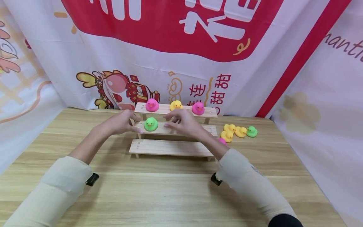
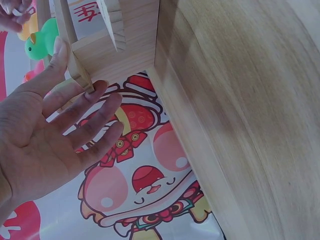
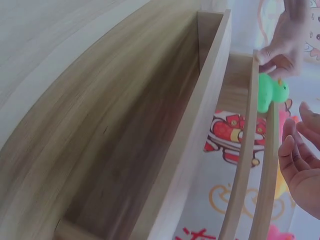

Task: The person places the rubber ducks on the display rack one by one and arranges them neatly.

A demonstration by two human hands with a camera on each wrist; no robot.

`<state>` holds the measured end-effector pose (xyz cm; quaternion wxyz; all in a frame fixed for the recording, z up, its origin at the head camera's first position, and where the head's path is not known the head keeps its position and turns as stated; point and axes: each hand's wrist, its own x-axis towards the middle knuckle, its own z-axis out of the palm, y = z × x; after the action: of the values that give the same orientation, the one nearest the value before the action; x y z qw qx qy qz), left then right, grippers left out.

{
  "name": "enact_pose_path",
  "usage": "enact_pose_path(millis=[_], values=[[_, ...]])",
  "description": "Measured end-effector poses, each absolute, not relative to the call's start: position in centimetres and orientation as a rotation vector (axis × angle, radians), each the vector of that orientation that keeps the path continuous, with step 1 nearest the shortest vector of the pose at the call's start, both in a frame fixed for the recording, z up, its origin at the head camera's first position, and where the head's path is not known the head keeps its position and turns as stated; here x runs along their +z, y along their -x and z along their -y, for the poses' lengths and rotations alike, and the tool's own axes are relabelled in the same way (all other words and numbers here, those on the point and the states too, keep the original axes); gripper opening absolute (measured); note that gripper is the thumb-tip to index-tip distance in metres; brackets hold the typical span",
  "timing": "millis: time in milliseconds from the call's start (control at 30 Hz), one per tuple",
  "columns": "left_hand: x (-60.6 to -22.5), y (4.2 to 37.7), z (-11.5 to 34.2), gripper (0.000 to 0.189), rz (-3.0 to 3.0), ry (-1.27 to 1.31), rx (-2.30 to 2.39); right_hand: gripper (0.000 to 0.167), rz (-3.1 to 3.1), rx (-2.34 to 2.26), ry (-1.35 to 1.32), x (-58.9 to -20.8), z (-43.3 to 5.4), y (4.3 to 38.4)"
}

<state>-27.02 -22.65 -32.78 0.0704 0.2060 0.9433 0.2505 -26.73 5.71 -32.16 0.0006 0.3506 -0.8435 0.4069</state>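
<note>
Green duck [image 1: 151, 124] sits toward the left end of the middle shelf [image 1: 161, 129]. The left hand [image 1: 122, 122], fingers spread, touches that end; the right hand [image 1: 185, 121], thumb and fingers parted, hovers just right of the duck.

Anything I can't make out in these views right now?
- Head view: the lower part of the yellow duck on the top step, behind the right hand.
- Head view: most of the pink toy, behind the right forearm.
- Head view: the marks at the bottom step's left end, too small to read.
- Left wrist view: part of the right hand, cut off at the upper-left corner.
</note>
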Motion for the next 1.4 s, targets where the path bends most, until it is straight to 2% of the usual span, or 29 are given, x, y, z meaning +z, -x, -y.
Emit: enact_pose_path(millis=[533,900,1133,1400], values=[[-32.7,27.0,22.6,0.054,-2.843,-0.639,0.742,0.024,2.652,1.238,-1.043,-32.4,-13.8,25.2],[-32.8,26.9,22.8,0.056,-2.84,-0.626,0.748,0.024,2.71,1.188,-0.89,-33.1,-18.9,24.3],[-32.8,26.9,22.8,0.056,-2.841,-0.637,0.753,0.032,2.733,1.173,-0.739,-33.7,-21.6,24.5],[-32.9,27.0,22.8,0.055,-2.846,-0.648,0.757,0.027,2.753,1.185,-0.598,-34.4,-24.1,24.6]])
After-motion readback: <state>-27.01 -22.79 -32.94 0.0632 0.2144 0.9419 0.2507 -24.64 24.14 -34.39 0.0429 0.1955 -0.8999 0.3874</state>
